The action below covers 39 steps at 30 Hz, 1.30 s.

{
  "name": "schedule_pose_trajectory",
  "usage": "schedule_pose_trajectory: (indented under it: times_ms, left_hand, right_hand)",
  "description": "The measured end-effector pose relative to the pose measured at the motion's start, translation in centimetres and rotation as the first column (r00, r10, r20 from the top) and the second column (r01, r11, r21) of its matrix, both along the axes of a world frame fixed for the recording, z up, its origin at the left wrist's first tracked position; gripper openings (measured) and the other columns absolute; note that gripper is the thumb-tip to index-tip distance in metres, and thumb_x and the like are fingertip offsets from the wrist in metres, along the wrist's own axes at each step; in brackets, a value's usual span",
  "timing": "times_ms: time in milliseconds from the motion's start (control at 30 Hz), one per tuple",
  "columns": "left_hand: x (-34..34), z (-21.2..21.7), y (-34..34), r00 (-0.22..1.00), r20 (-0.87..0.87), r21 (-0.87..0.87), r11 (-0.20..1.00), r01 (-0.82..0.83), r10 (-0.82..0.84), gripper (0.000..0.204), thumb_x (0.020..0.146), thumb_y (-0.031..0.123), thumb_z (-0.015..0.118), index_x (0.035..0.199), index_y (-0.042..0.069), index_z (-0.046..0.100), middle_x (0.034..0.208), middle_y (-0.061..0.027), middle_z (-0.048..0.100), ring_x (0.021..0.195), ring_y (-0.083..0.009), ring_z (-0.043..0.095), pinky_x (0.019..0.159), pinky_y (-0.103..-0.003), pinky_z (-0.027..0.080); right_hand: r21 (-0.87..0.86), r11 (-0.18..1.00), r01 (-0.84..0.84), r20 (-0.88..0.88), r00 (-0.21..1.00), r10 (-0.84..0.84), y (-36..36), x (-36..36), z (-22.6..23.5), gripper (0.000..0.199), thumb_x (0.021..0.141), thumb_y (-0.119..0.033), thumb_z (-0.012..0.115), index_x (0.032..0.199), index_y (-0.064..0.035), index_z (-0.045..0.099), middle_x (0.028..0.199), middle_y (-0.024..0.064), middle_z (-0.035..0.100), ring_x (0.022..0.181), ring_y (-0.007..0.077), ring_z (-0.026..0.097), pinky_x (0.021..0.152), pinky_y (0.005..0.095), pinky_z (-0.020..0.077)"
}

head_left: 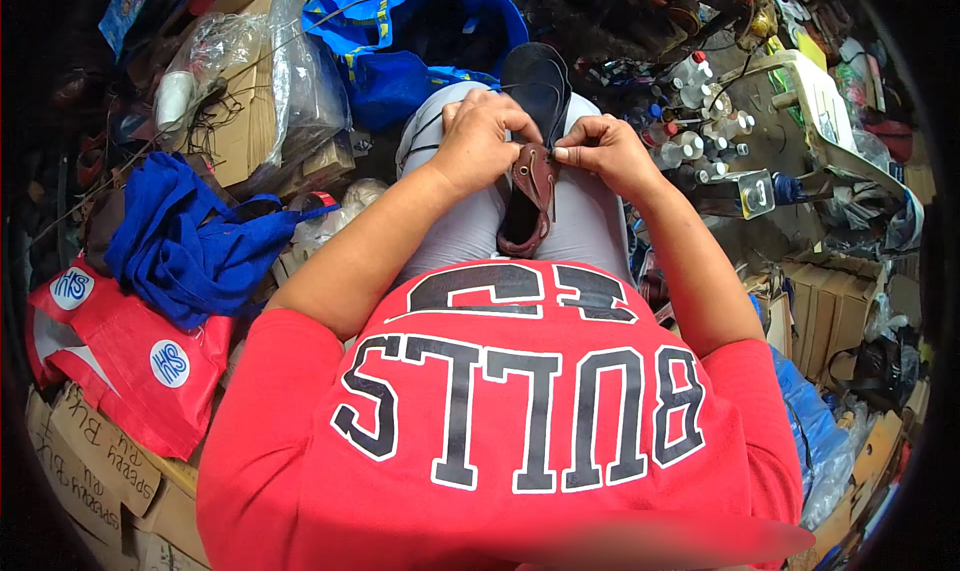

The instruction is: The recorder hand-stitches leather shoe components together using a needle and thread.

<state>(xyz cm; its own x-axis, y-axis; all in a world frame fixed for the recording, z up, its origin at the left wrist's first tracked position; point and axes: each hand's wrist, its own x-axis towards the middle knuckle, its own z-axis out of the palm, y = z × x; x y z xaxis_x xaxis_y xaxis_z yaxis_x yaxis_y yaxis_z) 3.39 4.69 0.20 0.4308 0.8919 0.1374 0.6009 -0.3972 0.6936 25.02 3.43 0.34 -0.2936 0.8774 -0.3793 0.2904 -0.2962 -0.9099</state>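
Note:
A maroon leather shoe (537, 176) with metal eyelets and a lace lies across my lap, its opening toward me. My left hand (485, 136) is closed, with thumb and forefinger on the shoe's left edge near the toe end. At the opposite edge, my right hand (608, 156) pinches thumb and finger together; what lies between them is too small to make out. Just beyond both hands, a black shoe or sole (537, 86) rests between my knees. Whether it is joined to the maroon shoe, I cannot tell. A thin dark strand shows on the trousers beside my left hand.
Ahead stands a blue bag (375, 66). Several capped bottles (700, 121) crowd the right, near a pale plastic chair (820, 101). Blue cloth (190, 236), a red bag (140, 356) and cardboard boxes (100, 461) are on the left; more cardboard (825, 311) stands at right.

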Motion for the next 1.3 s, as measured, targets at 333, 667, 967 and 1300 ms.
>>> schedule_pose_trajectory:
  times_ms: [333, 667, 967, 1300]
  left_hand:
    - [-1.7, 2.8, 0.3, 0.974, -0.155, -0.12, 0.981, 0.149, -0.167, 0.013, 0.076, 0.01, 0.065, 0.089, 0.009, 0.066, 0.083, -0.0079, 0.064, 0.089, -0.0244, 0.059, 0.081, -0.037, 0.042]
    - [-0.2, 3.9, 2.5, 0.809, -0.36, -0.267, 0.882, 0.387, -0.464, 0.028, 0.078, 0.004, 0.054, 0.103, 0.006, 0.066, 0.093, -0.0188, 0.066, 0.09, -0.0333, 0.063, 0.078, -0.04, 0.048]
    - [-0.3, 4.5, 2.8, 0.789, -0.414, -0.254, 0.89, 0.38, -0.455, 0.027, 0.076, 0.008, 0.055, 0.098, 0.009, 0.07, 0.087, -0.0168, 0.068, 0.085, -0.0314, 0.065, 0.075, -0.04, 0.05]
    - [-0.1, 3.1, 3.4, 0.797, -0.35, -0.237, 0.87, 0.432, -0.491, 0.021, 0.076, 0.009, 0.055, 0.094, 0.008, 0.067, 0.084, -0.0174, 0.066, 0.082, -0.0332, 0.064, 0.071, -0.041, 0.049]
  right_hand:
    - [0.312, 0.948, -0.055, 0.065, 0.997, 0.037, -0.6, 2.6, -0.7, 0.015, 0.077, -0.014, 0.075, 0.08, -0.0029, 0.065, 0.094, -0.0004, 0.048, 0.083, 0.0101, 0.052, 0.078, 0.0244, 0.0416]
    - [0.467, 0.879, -0.095, 0.217, 0.976, -0.01, -0.5, 5.9, 3.2, 0.015, 0.082, -0.016, 0.068, 0.083, -0.002, 0.063, 0.089, 0.0046, 0.052, 0.081, 0.0151, 0.051, 0.075, 0.0285, 0.042]
    - [0.573, 0.492, -0.655, 0.766, 0.642, -0.035, 0.6, 2.0, 5.4, 0.007, 0.081, -0.019, 0.063, 0.084, -0.0131, 0.066, 0.091, 0.0025, 0.063, 0.094, 0.024, 0.057, 0.09, 0.0399, 0.0386]
    - [0.233, 0.418, -0.878, 0.946, 0.304, 0.111, 0.5, -1.8, 4.7, 0.01, 0.078, -0.01, 0.058, 0.088, -0.0106, 0.056, 0.074, 0.0028, 0.061, 0.084, 0.0216, 0.059, 0.082, 0.0362, 0.038]
